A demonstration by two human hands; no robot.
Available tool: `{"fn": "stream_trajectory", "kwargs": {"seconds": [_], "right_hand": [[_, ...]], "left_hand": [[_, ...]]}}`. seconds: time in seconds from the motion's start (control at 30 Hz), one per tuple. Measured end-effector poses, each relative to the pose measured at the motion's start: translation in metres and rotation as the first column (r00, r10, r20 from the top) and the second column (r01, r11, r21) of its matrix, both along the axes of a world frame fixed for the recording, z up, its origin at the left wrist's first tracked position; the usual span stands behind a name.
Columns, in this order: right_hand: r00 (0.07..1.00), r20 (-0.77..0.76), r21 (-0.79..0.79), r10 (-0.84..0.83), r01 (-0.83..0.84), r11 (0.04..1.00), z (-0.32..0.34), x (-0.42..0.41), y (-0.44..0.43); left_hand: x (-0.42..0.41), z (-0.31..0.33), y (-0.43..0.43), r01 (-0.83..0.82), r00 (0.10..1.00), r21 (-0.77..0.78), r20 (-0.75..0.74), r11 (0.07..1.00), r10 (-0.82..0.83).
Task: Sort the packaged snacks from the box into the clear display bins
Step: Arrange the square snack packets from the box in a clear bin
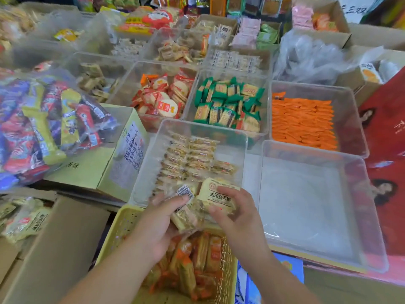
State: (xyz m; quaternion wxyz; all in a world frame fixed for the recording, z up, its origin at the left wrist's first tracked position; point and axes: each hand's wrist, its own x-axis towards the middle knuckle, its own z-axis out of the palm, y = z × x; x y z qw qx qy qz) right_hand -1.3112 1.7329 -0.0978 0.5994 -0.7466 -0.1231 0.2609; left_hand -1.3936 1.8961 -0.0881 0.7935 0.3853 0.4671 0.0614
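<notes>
The fingers (175, 201) of the left hand (162, 222) are curled round the left end of a clear bag (210, 200), one digit lying across the top beside a barcode sticker. The right hand (240, 213) has the other end, its fingers wrapped over the pale yellow label and the thumb pressed to the near edge. So both hands are clamped on the bag, nothing spread.

The bag is crinkled film stuffed with small tan snack pieces. It hangs over the near rim of a clear bin (144, 178), just above a yellow basket (114, 224) full of orange packets. Inside the bin lie small wrapped snacks (190, 156) in tidy rows.

Both forearms are bare and come up from the bottom edge, the left from the lower left, the right from the lower right, closing in on the bag.

Just right of the bin sits a second bin (306, 205). Behind are 3 more: red packs (162, 99), green packs (228, 102) and orange sticks (302, 121). To the left a pale carton (87, 170) carries a sack (43, 123) of mixed bright wrappers.
</notes>
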Motion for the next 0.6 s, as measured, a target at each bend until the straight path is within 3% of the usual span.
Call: {"fn": "stream_trajectory", "kwargs": {"seconds": [0.13,0.37,0.5,0.6], "right_hand": [[0.989,0.11,-0.181,0.102,-0.081,0.98,-0.004,0.018,0.009],[0.927,0.327,-0.383,0.184,-0.048,0.923,-0.011,0.061,0.032],[0.845,0.456,-0.476,0.279,-0.034,0.879,-0.013,0.09,0.043],[0.743,0.538,-0.599,0.399,0.004,0.801,-0.01,0.125,0.053]], "left_hand": [[0.021,-0.008,0.006,0.077,0.996,0.032,0.039,0.996,-0.078],[0.046,-0.016,0.022,0.143,0.987,0.092,0.062,0.985,-0.149],[0.055,-0.021,0.031,0.135,0.988,0.079,0.066,0.988,-0.14],[0.056,-0.029,0.041,0.037,0.998,0.059,0.058,0.998,-0.041]]}}
